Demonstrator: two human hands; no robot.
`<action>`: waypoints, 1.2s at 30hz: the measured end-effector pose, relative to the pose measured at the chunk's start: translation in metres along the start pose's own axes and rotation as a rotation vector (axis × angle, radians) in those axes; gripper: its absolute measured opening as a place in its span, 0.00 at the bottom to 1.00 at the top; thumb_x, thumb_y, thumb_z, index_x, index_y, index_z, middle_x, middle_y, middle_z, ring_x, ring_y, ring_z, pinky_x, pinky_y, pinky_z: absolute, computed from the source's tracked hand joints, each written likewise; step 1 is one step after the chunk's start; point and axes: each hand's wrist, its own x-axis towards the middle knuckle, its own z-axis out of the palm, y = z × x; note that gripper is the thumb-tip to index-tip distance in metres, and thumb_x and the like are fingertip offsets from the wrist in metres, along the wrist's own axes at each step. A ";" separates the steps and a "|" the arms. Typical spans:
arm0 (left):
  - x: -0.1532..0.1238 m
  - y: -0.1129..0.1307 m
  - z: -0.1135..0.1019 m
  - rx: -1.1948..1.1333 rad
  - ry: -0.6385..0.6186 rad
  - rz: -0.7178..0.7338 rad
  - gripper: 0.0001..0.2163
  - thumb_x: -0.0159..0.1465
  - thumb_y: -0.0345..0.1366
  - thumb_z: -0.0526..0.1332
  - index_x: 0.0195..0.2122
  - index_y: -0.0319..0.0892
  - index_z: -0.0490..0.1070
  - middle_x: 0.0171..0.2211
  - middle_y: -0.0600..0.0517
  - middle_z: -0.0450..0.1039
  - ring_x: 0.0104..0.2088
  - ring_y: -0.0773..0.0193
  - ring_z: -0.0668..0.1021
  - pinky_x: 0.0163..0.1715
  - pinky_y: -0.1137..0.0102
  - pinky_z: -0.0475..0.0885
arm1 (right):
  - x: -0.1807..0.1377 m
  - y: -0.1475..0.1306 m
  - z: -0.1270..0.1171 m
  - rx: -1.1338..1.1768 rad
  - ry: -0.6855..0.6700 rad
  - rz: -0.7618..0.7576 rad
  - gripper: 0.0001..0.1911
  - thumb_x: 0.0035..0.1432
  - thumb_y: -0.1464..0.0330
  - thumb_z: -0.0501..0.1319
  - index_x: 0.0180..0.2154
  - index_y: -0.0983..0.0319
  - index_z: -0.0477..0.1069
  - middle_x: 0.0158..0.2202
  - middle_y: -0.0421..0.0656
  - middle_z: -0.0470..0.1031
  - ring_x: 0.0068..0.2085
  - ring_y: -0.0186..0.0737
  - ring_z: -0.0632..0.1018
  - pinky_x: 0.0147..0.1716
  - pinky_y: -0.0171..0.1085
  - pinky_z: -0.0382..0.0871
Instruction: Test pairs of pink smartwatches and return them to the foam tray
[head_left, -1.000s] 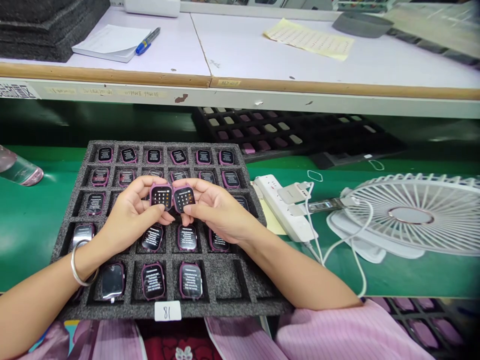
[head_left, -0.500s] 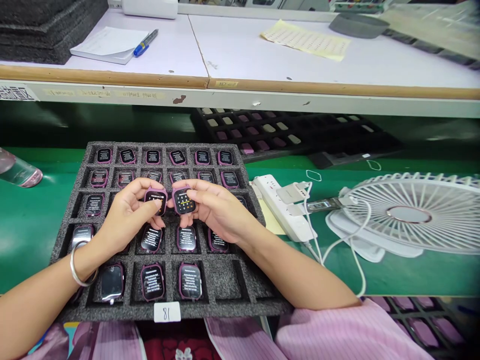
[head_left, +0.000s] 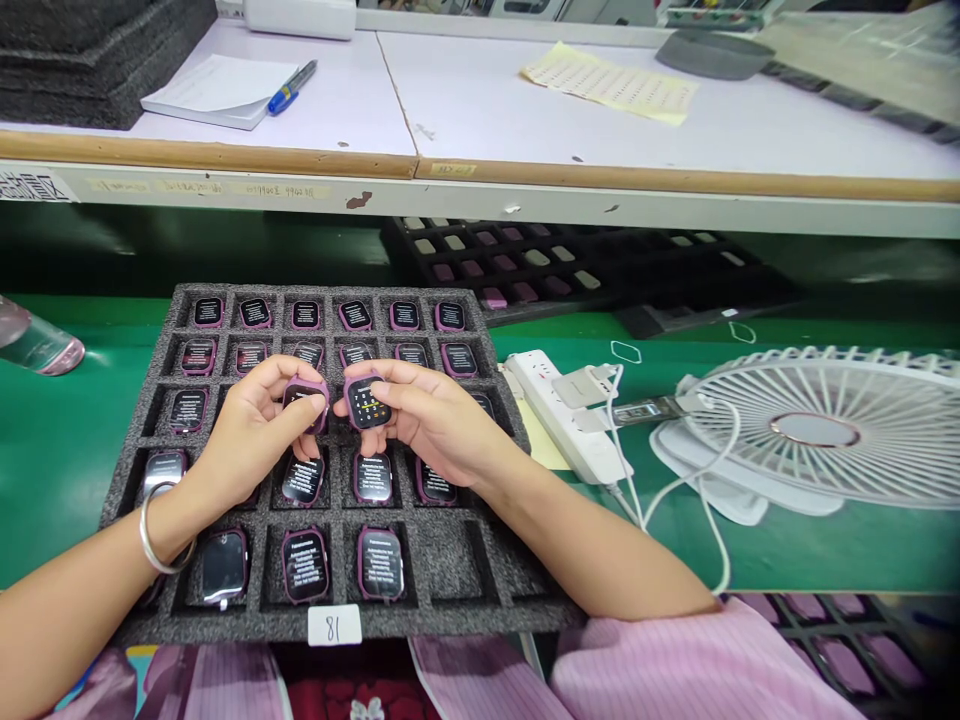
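Note:
My left hand (head_left: 262, 415) is closed on a purple smartwatch (head_left: 298, 391), its thumb lying across the screen. Close beside it, my right hand (head_left: 420, 410) grips a second purple smartwatch (head_left: 368, 404) that shows a keypad with a yellow line; the thumb is at the upper right of that screen. Both watches are held over a dark foam tray (head_left: 322, 510), whose compartments hold several more purple smartwatches, most with lines of text lit up. A label (head_left: 334, 625) reading 81 is on the tray's front edge. My hands hide part of its middle rows.
Right of the tray lie a white power strip (head_left: 574, 420) with cables and a white fan (head_left: 817, 430). A clear bottle (head_left: 41, 340) lies at the left. Behind, a shelf (head_left: 465, 90) bears a notepad (head_left: 217, 85), pen (head_left: 292, 88) and yellow sheet (head_left: 611, 82).
The left watch's screen has changed from a keypad to a mostly dark display with a line of text near the top. Both hands stay nearly in place.

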 end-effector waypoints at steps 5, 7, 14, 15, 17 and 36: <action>-0.001 0.002 0.001 -0.024 0.022 -0.052 0.12 0.58 0.38 0.69 0.39 0.41 0.70 0.28 0.58 0.74 0.17 0.70 0.77 0.16 0.77 0.73 | 0.001 0.000 0.000 0.011 0.006 0.004 0.15 0.59 0.65 0.68 0.46 0.62 0.74 0.36 0.44 0.83 0.23 0.34 0.80 0.25 0.33 0.72; -0.001 0.002 0.002 -0.029 0.028 -0.072 0.12 0.58 0.38 0.69 0.39 0.41 0.70 0.26 0.58 0.73 0.17 0.70 0.77 0.16 0.77 0.73 | 0.002 -0.001 0.001 0.016 0.006 0.008 0.15 0.57 0.65 0.69 0.46 0.62 0.74 0.35 0.44 0.83 0.23 0.34 0.80 0.24 0.32 0.72; 0.001 0.000 0.001 -0.041 0.018 -0.080 0.14 0.57 0.40 0.70 0.39 0.41 0.70 0.28 0.57 0.75 0.17 0.69 0.77 0.16 0.76 0.72 | 0.004 0.000 0.001 0.030 0.007 0.016 0.18 0.55 0.64 0.70 0.46 0.62 0.75 0.35 0.45 0.84 0.22 0.35 0.80 0.23 0.33 0.73; 0.001 0.000 0.000 -0.047 0.015 -0.087 0.14 0.57 0.40 0.70 0.39 0.41 0.69 0.28 0.56 0.76 0.17 0.69 0.77 0.17 0.76 0.72 | 0.005 0.000 0.000 0.034 0.006 0.016 0.18 0.55 0.64 0.70 0.46 0.62 0.75 0.35 0.45 0.84 0.23 0.35 0.80 0.24 0.33 0.73; 0.001 0.001 0.000 -0.074 0.008 -0.106 0.13 0.58 0.42 0.69 0.39 0.41 0.70 0.29 0.55 0.76 0.18 0.68 0.78 0.19 0.74 0.74 | 0.005 -0.001 0.000 0.045 -0.006 0.018 0.17 0.55 0.65 0.69 0.47 0.62 0.75 0.36 0.45 0.84 0.24 0.35 0.81 0.24 0.33 0.74; -0.001 0.004 0.001 -0.049 0.023 -0.083 0.14 0.56 0.38 0.70 0.40 0.41 0.70 0.30 0.56 0.76 0.18 0.69 0.77 0.19 0.75 0.73 | 0.002 -0.003 0.002 0.067 -0.022 0.003 0.21 0.48 0.73 0.67 0.47 0.62 0.75 0.38 0.45 0.85 0.27 0.38 0.83 0.26 0.34 0.75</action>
